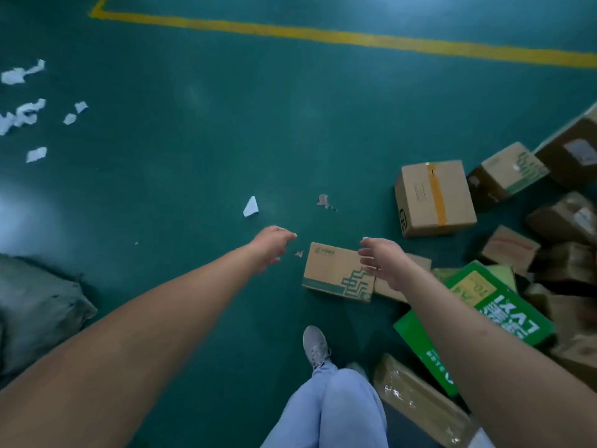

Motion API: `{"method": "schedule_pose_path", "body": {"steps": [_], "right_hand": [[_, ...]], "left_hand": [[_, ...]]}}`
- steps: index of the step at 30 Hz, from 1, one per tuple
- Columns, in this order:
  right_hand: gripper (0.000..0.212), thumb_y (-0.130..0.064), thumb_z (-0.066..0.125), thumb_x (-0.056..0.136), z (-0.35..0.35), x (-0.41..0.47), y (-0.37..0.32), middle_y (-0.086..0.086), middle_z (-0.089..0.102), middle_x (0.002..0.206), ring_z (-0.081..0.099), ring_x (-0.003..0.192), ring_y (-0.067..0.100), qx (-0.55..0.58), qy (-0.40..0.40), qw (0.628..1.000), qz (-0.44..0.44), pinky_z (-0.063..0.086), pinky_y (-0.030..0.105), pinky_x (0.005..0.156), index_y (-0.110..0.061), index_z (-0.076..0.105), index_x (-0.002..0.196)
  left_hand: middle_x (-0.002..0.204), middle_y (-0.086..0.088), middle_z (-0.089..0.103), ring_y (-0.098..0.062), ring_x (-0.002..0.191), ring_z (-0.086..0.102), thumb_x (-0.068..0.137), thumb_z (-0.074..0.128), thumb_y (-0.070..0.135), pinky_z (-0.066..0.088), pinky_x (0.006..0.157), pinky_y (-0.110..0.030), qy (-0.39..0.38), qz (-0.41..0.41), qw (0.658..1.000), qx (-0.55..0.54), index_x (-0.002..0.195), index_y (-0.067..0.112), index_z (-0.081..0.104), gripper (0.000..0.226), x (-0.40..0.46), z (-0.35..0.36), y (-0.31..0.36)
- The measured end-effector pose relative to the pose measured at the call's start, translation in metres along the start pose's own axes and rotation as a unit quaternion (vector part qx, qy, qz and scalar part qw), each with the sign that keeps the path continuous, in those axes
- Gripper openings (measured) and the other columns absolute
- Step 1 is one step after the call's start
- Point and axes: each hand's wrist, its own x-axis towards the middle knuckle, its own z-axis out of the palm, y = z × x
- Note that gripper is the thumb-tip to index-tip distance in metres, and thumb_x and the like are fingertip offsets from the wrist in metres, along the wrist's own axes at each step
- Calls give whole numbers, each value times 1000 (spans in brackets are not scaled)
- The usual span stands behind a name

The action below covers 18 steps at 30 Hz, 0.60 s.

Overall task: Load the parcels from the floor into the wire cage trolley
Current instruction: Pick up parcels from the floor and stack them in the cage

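Nearest, a leg in pale blue trousers (336, 412) ends in a grey shoe (315, 345) on the green floor (181, 130). Beside it on the right lie a long box wrapped in clear film (416, 402) and a green box (504, 305), partly under the right forearm. At the left edge sits a grey sack (35, 312). Further out, both arms reach forward. The left hand (269, 245) hangs above bare floor, fingers loose and holding nothing. The right hand (379, 257) hovers over a flat cardboard box with green print (336, 273), fingers spread and relaxed, gripping nothing. Beyond stands a taped cardboard box (434, 197), with more brown parcels (510, 171) heaped toward the right edge. Paper scraps (251, 206) dot the floor, and a yellow line (323, 35) crosses the far side.
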Motion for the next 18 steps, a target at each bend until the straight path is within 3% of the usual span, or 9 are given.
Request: {"method": "schedule_pose_path", "body": {"steps": [6,9,11,13,18], "right_hand": [[20,-21,49,104,-33,113,80,7,57,88,50,70,17,15,37,997,62,41,29,67,-9,60,117],[35,-21,46,107,-40,167,118,22,60,95,63,88,30,25,38,996,81,52,36,81,-3,56,135],[37,-24,46,107,-42,211,153,12,58,97,58,93,25,42,36,993,108,51,32,76,-8,54,139],[36,-25,47,107,-40,245,179,5,56,112,53,104,21,48,40,991,117,48,28,72,-10,53,139],[29,-27,50,106,-36,323,235,2,51,129,47,115,20,27,73,990,122,44,41,107,-15,50,132]], "left_hand": [[132,-4,55,-24,117,54,102,59,28,45,103,-41,-35,-51,996,58,131,13,57,32,116,70,-44],[134,-4,54,-25,123,52,102,59,28,44,96,-38,-32,-69,995,69,133,13,56,34,176,104,-74],[137,-2,53,-25,126,50,101,60,30,43,96,-38,-37,-85,993,75,137,15,53,40,223,132,-100],[141,-1,51,-25,127,49,100,61,31,42,97,-38,-35,-97,991,81,142,16,48,47,261,150,-124],[149,-5,49,-27,132,49,98,64,29,38,109,-38,-14,-107,989,101,154,17,33,65,348,192,-177]]}}
